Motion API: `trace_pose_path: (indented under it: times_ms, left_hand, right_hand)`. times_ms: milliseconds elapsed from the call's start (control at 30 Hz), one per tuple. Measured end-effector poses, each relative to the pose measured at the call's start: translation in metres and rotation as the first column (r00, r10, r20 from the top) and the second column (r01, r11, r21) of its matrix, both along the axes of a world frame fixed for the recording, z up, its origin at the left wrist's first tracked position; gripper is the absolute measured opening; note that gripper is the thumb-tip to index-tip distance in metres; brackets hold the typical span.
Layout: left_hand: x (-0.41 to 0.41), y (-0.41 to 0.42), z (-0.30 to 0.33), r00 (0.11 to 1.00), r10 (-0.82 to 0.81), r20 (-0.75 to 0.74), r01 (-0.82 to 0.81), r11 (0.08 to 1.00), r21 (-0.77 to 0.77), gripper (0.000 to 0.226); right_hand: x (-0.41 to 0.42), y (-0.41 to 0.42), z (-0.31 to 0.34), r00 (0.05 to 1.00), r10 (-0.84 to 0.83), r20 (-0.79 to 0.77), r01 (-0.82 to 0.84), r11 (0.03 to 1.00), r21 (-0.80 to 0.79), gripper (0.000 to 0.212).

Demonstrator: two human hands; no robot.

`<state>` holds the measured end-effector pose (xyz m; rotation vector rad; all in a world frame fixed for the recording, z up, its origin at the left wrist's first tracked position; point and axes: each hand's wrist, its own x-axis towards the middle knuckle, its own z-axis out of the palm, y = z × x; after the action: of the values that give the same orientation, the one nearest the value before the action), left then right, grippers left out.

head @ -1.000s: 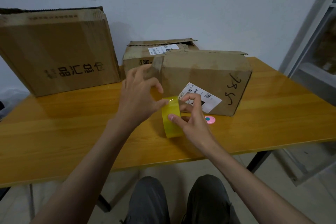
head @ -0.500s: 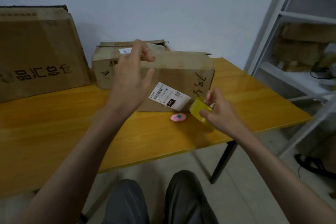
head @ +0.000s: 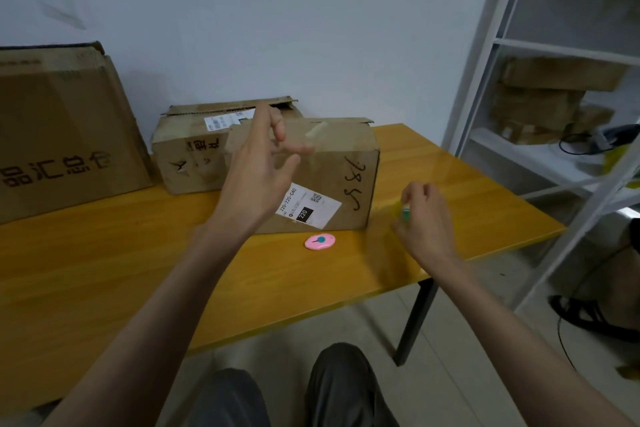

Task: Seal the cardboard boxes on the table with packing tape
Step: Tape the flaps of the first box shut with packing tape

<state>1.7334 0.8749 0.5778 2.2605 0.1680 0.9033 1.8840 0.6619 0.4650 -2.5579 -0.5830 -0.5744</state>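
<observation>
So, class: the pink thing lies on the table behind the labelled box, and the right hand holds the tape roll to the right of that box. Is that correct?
Not quite. In the head view the pink thing lies on the table in front of the labelled box, not behind it. The right hand does hold the blurred tape roll to the right of the box.

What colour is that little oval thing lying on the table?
The small oval thing is pink with a teal dot, seen in the head view.

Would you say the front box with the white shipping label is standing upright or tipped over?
Upright: the front box sits flat on the table, top flaps uppermost, though unevenly closed.
</observation>
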Motion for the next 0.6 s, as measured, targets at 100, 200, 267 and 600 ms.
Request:
trace_pose_path:
  times_ms: [100,200,267,600]
  left_hand:
    - [-0.002,0.000,0.002,0.999,-0.033,-0.003,0.033,0.998,-0.058,0.037]
    - [-0.004,-0.001,0.002,0.997,-0.081,-0.005,0.079,0.986,-0.150,0.044]
    - [-0.005,0.000,0.002,0.995,-0.086,0.043,0.093,0.973,-0.213,0.048]
    - [-0.006,-0.001,0.002,0.962,0.006,0.274,0.136,0.858,-0.496,0.033]
  right_hand:
    - [-0.023,0.020,0.040,0.973,0.230,0.015,-0.207,0.845,0.492,0.021]
    - [-0.047,0.040,0.077,0.828,0.534,-0.169,-0.226,0.594,0.772,0.021]
    - [-0.054,0.051,0.089,0.671,0.678,-0.300,-0.139,0.511,0.848,0.032]
    - [-0.071,0.086,0.095,0.325,0.913,-0.246,0.167,0.201,0.965,0.011]
